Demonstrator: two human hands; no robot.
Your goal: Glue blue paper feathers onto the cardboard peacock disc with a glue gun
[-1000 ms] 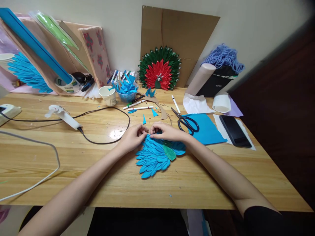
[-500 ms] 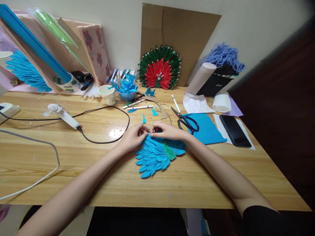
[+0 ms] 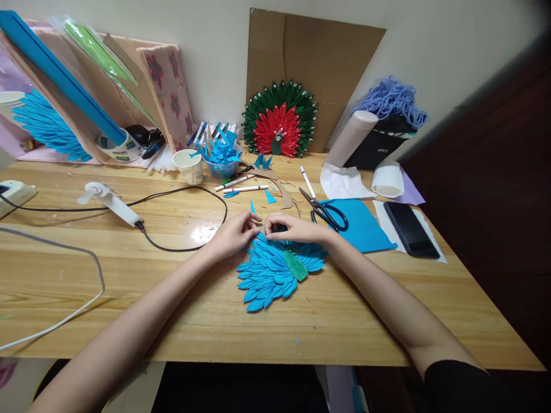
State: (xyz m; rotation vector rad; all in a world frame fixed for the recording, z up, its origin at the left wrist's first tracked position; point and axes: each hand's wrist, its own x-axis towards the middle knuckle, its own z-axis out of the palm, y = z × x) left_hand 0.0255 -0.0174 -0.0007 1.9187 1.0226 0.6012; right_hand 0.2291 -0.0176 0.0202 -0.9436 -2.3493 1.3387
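Note:
A fan of layered blue petals (image 3: 267,269) with a green leaf-shaped piece (image 3: 296,265) lies on the table before me. At its far left edge my left hand (image 3: 235,235) has thumb and fingers closed on a petal tip. Just to the right, my right hand (image 3: 295,229) bends over the fan's far edge, its fingers curled and pinched there. Part of the fan is hidden under that hand. Black-handled scissors (image 3: 329,215) rest on a blue sheet (image 3: 361,226), right of the fan.
A corded white glue gun (image 3: 112,203) lies at the left. Behind my hands are blue scraps (image 3: 270,197), markers (image 3: 245,188), a paper cup (image 3: 188,167) and a bowl of blue cuttings (image 3: 221,158). A red-green petal fan (image 3: 279,117) leans on cardboard (image 3: 318,57). A phone (image 3: 411,229) lies right.
My hands have drawn slightly apart: the left fingers have loosened and shifted a little left, the right hand a little right. The blue fan stays in place.

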